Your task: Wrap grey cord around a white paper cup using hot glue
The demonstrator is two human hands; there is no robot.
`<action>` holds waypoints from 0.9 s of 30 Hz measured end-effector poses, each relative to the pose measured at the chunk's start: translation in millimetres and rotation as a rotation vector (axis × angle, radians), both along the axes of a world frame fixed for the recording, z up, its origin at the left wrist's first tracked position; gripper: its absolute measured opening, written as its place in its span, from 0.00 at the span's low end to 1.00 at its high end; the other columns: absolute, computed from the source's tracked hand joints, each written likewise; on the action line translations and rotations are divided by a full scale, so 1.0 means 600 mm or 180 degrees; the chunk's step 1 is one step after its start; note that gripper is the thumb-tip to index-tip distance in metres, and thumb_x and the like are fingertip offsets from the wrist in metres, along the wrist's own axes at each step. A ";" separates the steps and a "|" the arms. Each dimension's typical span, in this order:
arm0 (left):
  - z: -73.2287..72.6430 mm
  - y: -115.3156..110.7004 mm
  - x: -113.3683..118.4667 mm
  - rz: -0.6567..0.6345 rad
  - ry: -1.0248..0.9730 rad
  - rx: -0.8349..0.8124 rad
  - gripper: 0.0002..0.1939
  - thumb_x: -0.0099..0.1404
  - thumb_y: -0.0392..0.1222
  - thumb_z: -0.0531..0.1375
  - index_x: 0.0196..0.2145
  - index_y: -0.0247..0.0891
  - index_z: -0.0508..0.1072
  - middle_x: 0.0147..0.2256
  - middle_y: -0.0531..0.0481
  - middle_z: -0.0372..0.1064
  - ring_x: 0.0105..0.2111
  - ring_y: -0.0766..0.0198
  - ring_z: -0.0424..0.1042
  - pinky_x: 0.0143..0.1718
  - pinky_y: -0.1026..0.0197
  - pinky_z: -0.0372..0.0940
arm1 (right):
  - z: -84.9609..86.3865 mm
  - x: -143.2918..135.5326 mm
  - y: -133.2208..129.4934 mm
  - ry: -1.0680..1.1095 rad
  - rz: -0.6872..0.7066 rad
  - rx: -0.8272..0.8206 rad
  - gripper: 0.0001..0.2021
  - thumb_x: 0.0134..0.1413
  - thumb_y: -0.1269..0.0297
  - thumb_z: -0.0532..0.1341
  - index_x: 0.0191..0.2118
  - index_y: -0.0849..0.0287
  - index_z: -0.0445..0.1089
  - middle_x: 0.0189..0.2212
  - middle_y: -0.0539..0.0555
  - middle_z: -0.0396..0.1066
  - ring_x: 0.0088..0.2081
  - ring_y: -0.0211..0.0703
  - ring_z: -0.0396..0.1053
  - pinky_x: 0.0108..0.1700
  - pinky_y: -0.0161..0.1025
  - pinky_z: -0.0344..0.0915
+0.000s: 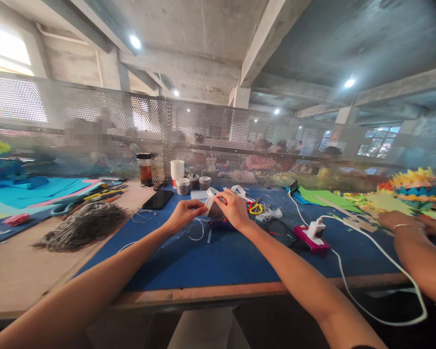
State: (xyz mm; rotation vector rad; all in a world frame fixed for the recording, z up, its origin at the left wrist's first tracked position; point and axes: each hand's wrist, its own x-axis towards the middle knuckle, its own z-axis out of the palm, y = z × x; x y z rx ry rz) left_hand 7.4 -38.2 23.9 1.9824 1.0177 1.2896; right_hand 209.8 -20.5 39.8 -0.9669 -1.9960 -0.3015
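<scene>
Left hand (184, 214): pinching grey-white piece (214, 211)
Right hand (235, 209): clamped on opposite side
Grey-white piece: seemingly mid-work; done and left unclear

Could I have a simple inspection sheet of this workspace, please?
Surface: blue mat on a wooden tabletop.
Work in hand: small white-and-grey piece, held over the mat.
Clutter: grey cord bundle, dark phone, white cup stack.
Hands: left hand and right hand both hold the piece.
Cables: white cable loops past the tabletop's front edge, near a magenta power strip.
Surroundings: perforated screen behind; co-worker's hand at right.
</scene>
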 end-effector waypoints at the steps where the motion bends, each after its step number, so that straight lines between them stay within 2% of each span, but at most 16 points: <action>1: 0.000 0.000 0.000 -0.0010 -0.0002 0.0005 0.12 0.59 0.47 0.61 0.32 0.34 0.77 0.30 0.49 0.72 0.30 0.65 0.66 0.34 0.62 0.60 | 0.000 0.000 0.000 0.0002 -0.0005 -0.0004 0.09 0.62 0.57 0.55 0.38 0.54 0.70 0.34 0.50 0.69 0.32 0.36 0.65 0.33 0.32 0.56; 27: 0.007 -0.010 0.005 -0.0185 0.0001 -0.0041 0.12 0.59 0.47 0.61 0.31 0.35 0.77 0.30 0.50 0.72 0.31 0.64 0.68 0.34 0.63 0.61 | -0.001 0.006 0.012 0.0129 -0.0034 -0.0267 0.08 0.59 0.59 0.58 0.35 0.55 0.72 0.32 0.50 0.70 0.32 0.37 0.65 0.34 0.33 0.56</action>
